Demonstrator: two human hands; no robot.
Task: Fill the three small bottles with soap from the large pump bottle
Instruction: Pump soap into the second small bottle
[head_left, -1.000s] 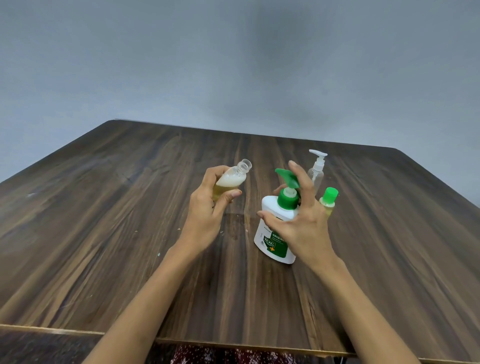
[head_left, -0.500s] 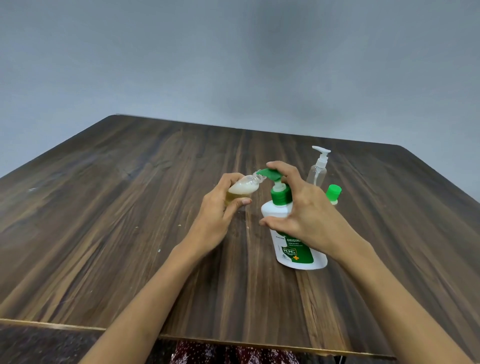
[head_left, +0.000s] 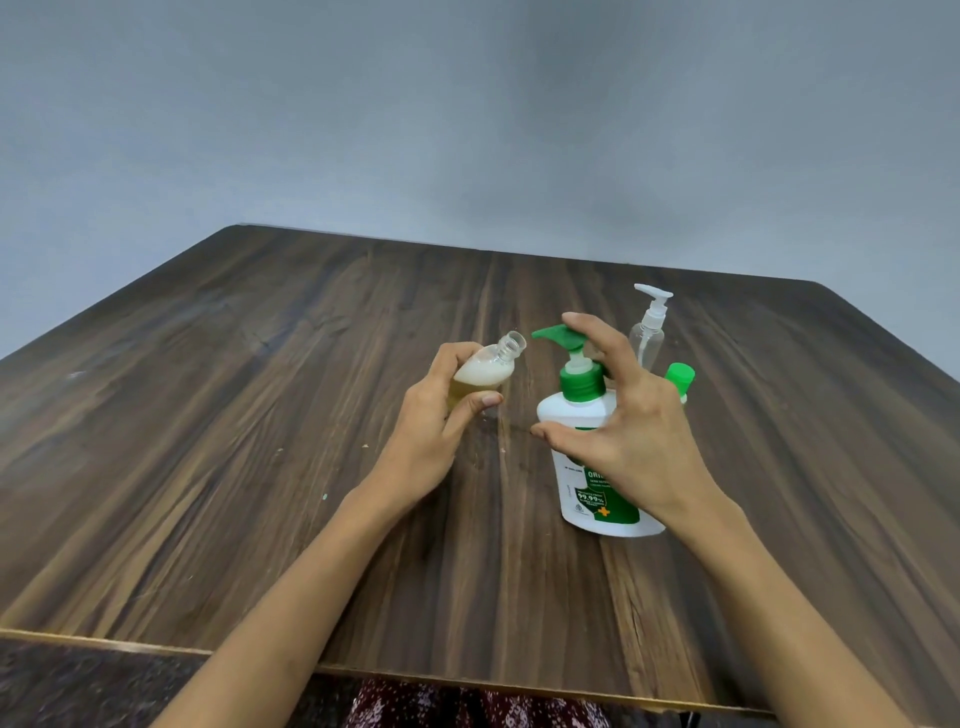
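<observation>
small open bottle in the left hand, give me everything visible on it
The small bottle is clear plastic with a short threaded neck and no cap on. It is tilted, mouth pointing up and toward the green nozzle of the large pump bottle, close to it but apart. Inside sits yellowish liquid low down with white foam above, filling much of the body. The left hand grips it, thumb across the front, fingers behind, held above the table. Its base is hidden by the hand.

A white body, green pump and green label are shown on the large pump bottle (head_left: 582, 415). Yellowish liquid under white foam is seen in the clear small bottle (head_left: 480, 371). Dark brown woodgrain is displayed by the table (head_left: 234, 415).
</observation>
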